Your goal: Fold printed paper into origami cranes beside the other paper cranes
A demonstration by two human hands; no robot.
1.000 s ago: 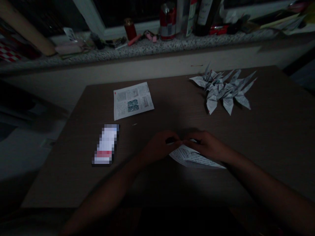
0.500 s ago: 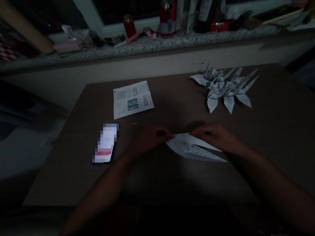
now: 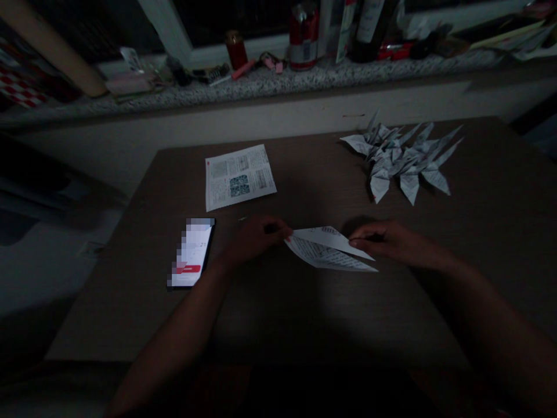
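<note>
A folded sheet of printed paper is held above the table between my hands, its two long pointed flaps spread apart toward the right. My left hand pinches its left tip between thumb and fingers. At the upper flap's right edge, my right hand has thumb and fingers closed on the paper. Folded paper pieces with pointed ends lie clustered at the back right. Behind my left hand is a flat printed sheet.
A phone with a lit screen lies on the brown table, left of my left forearm. Along the back runs a stone windowsill holding a red can, a small jar, a dark bottle and clutter.
My right hand has slid rightward along the upper flap, away from my left hand. The paper has shifted left and its upper face shows more. The whole view has moved slightly.
</note>
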